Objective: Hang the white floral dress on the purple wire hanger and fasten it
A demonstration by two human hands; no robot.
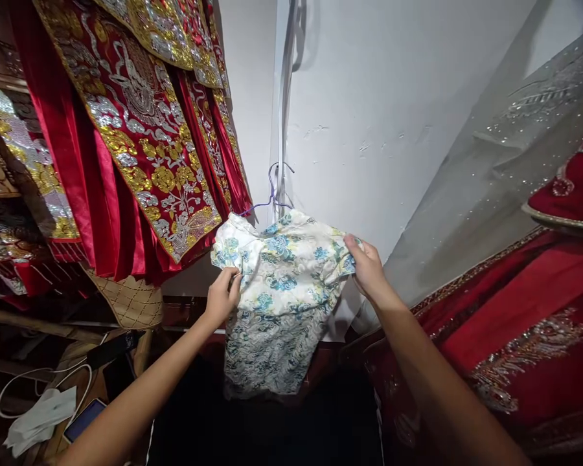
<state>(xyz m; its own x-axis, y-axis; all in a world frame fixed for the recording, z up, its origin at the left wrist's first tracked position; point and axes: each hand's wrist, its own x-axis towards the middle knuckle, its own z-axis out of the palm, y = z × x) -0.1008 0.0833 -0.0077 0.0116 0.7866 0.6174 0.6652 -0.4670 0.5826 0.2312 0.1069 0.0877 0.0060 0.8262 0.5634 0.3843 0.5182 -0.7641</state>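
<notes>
A small white brocade dress [282, 291] with blue and yellow flowers hangs on a purple wire hanger [272, 194] in front of a white wall. My left hand [222, 296] pinches the dress's left side below the sleeve. My right hand [366, 266] grips its right sleeve edge. Both arms reach up toward it from below.
Red garments with gold and silver embroidery [140, 136] hang close on the left. A red beaded dress [525, 323] and a grey sequinned veil [505, 149] fill the right. Lower left are a woven bag [129, 301], a white cable [39, 378], a cloth [41, 417] and a phone [83, 419].
</notes>
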